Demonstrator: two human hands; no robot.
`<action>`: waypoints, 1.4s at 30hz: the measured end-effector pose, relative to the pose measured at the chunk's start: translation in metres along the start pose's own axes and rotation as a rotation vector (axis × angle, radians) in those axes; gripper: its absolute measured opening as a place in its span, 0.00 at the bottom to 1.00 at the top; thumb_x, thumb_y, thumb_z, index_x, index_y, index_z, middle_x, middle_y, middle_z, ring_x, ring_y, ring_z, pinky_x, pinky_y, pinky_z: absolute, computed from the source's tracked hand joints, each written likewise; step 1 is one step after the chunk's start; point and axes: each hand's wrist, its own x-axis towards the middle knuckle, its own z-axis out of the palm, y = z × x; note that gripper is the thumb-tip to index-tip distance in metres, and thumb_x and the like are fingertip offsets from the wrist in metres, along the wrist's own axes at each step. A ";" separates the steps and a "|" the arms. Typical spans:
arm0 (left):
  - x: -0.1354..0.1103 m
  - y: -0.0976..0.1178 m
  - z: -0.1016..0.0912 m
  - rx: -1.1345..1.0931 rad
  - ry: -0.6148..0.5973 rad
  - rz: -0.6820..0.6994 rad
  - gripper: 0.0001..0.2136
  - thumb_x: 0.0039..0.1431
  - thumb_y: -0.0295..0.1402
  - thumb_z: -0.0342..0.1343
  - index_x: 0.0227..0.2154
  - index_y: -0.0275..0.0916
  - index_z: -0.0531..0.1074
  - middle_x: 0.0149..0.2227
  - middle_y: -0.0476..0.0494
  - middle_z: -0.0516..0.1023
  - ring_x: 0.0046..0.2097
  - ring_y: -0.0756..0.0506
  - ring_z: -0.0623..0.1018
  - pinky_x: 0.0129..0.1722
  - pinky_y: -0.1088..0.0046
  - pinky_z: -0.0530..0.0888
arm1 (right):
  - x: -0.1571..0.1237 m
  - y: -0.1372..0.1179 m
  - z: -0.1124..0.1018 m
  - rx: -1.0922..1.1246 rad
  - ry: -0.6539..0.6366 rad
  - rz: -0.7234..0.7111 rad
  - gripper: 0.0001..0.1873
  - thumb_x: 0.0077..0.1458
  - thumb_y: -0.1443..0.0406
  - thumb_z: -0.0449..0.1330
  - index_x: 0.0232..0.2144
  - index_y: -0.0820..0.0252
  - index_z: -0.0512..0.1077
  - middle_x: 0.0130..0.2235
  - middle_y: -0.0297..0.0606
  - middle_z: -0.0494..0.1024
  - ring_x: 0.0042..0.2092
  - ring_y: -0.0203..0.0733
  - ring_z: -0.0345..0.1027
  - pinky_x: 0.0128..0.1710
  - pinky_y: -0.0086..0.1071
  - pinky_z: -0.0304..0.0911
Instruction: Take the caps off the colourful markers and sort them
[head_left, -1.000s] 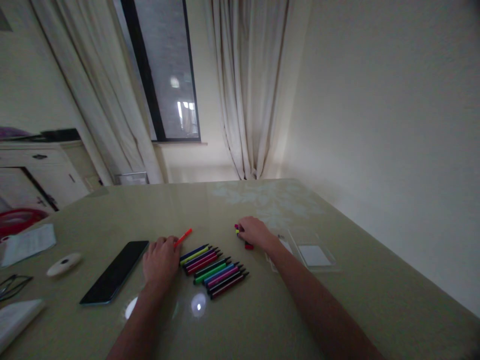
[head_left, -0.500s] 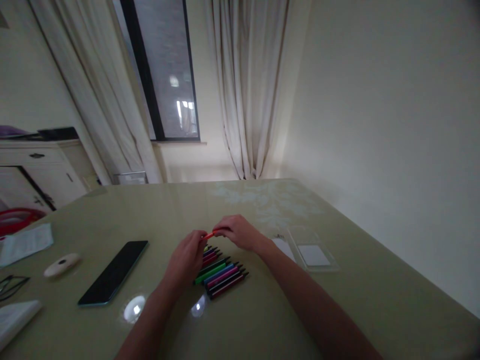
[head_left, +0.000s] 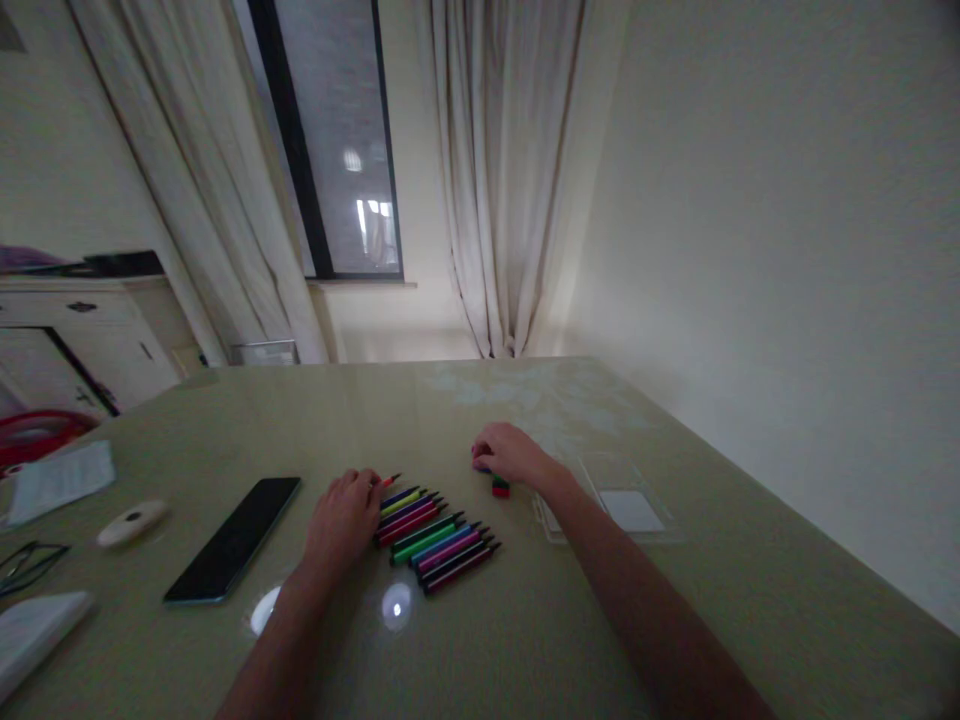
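Our left hand (head_left: 341, 520): grip closed lightly on the tail of a slim orange plastic felt-tip pen (head_left: 389, 481), flat on the glossy beige table (head_left: 450, 640), at the far side of the row of coloured felt-tip pens (head_left: 439, 538). Our right hand (head_left: 510, 455), just right of the row: grip curled over small loose pen caps (head_left: 500, 488); can't tell if it's got one. Pen's prob. light, stiff, smooth, rolls easy, so we'd pinch mid-barrel. Count: 1 orange pen, approx. 10 in row, 2 caps showing.
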 end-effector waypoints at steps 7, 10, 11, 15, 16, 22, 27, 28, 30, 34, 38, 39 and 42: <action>0.002 0.006 0.004 -0.258 -0.063 0.152 0.19 0.69 0.43 0.42 0.36 0.39 0.76 0.39 0.38 0.78 0.44 0.40 0.77 0.48 0.62 0.71 | 0.000 -0.003 0.019 -0.110 -0.095 0.073 0.08 0.53 0.62 0.68 0.36 0.58 0.80 0.40 0.41 0.81 0.40 0.43 0.73 0.33 0.29 0.57; -0.001 0.011 0.002 -0.294 -0.077 0.157 0.20 0.66 0.50 0.47 0.38 0.39 0.76 0.40 0.38 0.77 0.45 0.38 0.76 0.48 0.61 0.71 | -0.001 -0.002 0.021 -0.121 -0.099 0.081 0.07 0.52 0.63 0.67 0.35 0.58 0.79 0.39 0.41 0.82 0.40 0.44 0.73 0.32 0.29 0.58; -0.003 0.013 0.002 -0.295 -0.079 0.152 0.21 0.64 0.52 0.49 0.39 0.39 0.76 0.41 0.38 0.77 0.45 0.38 0.76 0.48 0.60 0.71 | -0.001 -0.001 0.021 -0.124 -0.101 0.083 0.07 0.52 0.63 0.67 0.35 0.58 0.79 0.39 0.41 0.82 0.39 0.44 0.73 0.33 0.29 0.58; -0.006 0.016 0.002 -0.291 -0.074 0.144 0.22 0.60 0.54 0.54 0.41 0.39 0.76 0.42 0.39 0.76 0.45 0.38 0.75 0.48 0.60 0.70 | -0.001 -0.002 0.021 -0.139 -0.093 0.090 0.07 0.53 0.64 0.66 0.36 0.58 0.79 0.41 0.43 0.81 0.41 0.46 0.73 0.34 0.30 0.59; -0.007 0.016 0.002 -0.292 -0.072 0.144 0.22 0.60 0.54 0.54 0.40 0.39 0.76 0.41 0.39 0.76 0.45 0.38 0.75 0.48 0.59 0.70 | -0.002 -0.003 0.021 -0.145 -0.088 0.092 0.07 0.53 0.64 0.66 0.36 0.58 0.79 0.41 0.44 0.81 0.42 0.47 0.74 0.35 0.31 0.60; -0.004 0.016 0.000 -0.329 -0.090 0.192 0.21 0.63 0.54 0.51 0.38 0.39 0.76 0.39 0.39 0.77 0.43 0.39 0.76 0.46 0.61 0.71 | -0.005 -0.005 0.017 -0.169 -0.062 0.124 0.09 0.54 0.66 0.66 0.39 0.59 0.79 0.43 0.47 0.81 0.44 0.48 0.74 0.38 0.32 0.60; -0.002 0.016 0.004 -0.300 -0.097 0.188 0.23 0.65 0.52 0.47 0.39 0.37 0.76 0.41 0.37 0.76 0.44 0.38 0.75 0.48 0.59 0.70 | -0.005 -0.010 0.001 -0.140 0.018 0.126 0.08 0.60 0.60 0.64 0.38 0.59 0.78 0.41 0.43 0.81 0.43 0.44 0.72 0.36 0.31 0.57; -0.002 0.016 0.005 -0.279 -0.086 0.178 0.23 0.65 0.52 0.47 0.40 0.36 0.75 0.42 0.37 0.76 0.45 0.38 0.75 0.49 0.59 0.70 | -0.007 -0.012 -0.004 -0.129 0.056 0.121 0.09 0.62 0.60 0.63 0.37 0.59 0.77 0.41 0.42 0.80 0.42 0.43 0.72 0.36 0.31 0.56; -0.003 0.018 0.007 -0.229 -0.066 0.151 0.23 0.66 0.51 0.45 0.43 0.36 0.75 0.44 0.36 0.76 0.48 0.38 0.74 0.52 0.58 0.69 | -0.013 -0.016 -0.013 -0.100 0.138 0.090 0.09 0.64 0.60 0.61 0.37 0.59 0.76 0.39 0.41 0.80 0.41 0.42 0.71 0.36 0.30 0.55; -0.010 0.028 0.007 -0.123 -0.091 0.057 0.24 0.67 0.50 0.41 0.48 0.39 0.74 0.51 0.35 0.75 0.53 0.35 0.72 0.55 0.53 0.67 | -0.041 -0.021 -0.012 -0.043 0.258 0.062 0.10 0.68 0.62 0.56 0.37 0.59 0.75 0.38 0.39 0.78 0.39 0.40 0.69 0.38 0.31 0.56; -0.018 0.043 0.003 -0.053 -0.106 -0.057 0.26 0.68 0.50 0.38 0.52 0.41 0.73 0.57 0.32 0.72 0.58 0.29 0.69 0.53 0.47 0.67 | -0.072 -0.015 0.011 0.054 0.346 0.094 0.10 0.69 0.65 0.54 0.39 0.59 0.75 0.40 0.40 0.77 0.42 0.42 0.70 0.41 0.31 0.58; -0.020 0.046 0.003 -0.044 -0.093 -0.088 0.26 0.68 0.51 0.37 0.51 0.40 0.73 0.57 0.32 0.72 0.59 0.29 0.69 0.54 0.46 0.67 | -0.077 -0.013 0.017 0.097 0.373 0.095 0.10 0.69 0.65 0.54 0.39 0.59 0.75 0.40 0.40 0.77 0.42 0.42 0.70 0.43 0.32 0.59; -0.021 0.054 0.009 -0.053 -0.033 -0.148 0.28 0.69 0.52 0.35 0.51 0.37 0.72 0.58 0.30 0.72 0.58 0.30 0.70 0.56 0.49 0.66 | -0.079 -0.004 0.029 0.238 0.471 0.114 0.09 0.68 0.65 0.54 0.39 0.59 0.74 0.40 0.40 0.78 0.43 0.42 0.70 0.45 0.32 0.60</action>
